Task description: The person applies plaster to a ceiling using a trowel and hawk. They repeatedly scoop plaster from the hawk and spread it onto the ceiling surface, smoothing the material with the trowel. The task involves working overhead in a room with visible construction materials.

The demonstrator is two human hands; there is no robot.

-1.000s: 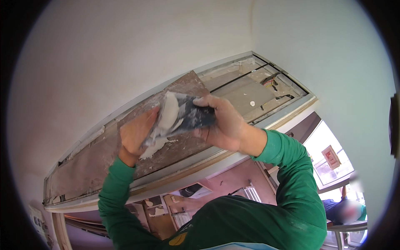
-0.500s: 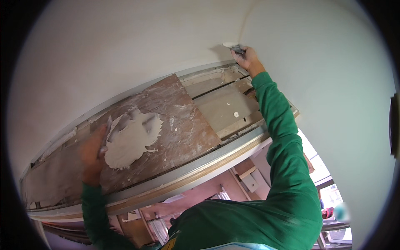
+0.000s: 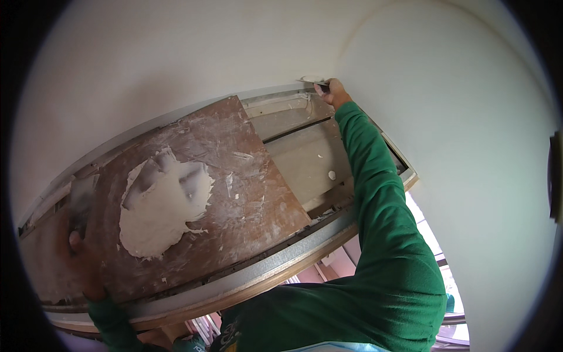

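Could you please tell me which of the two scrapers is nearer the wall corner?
The scraper in the right hand, bearing white paste; the left hand holds the other scraper, left of the paste patch.

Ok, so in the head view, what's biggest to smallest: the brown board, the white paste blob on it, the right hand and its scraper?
1. Brown board
2. White paste blob
3. Right hand and scraper: too close to rank, since the hand hides part of it.
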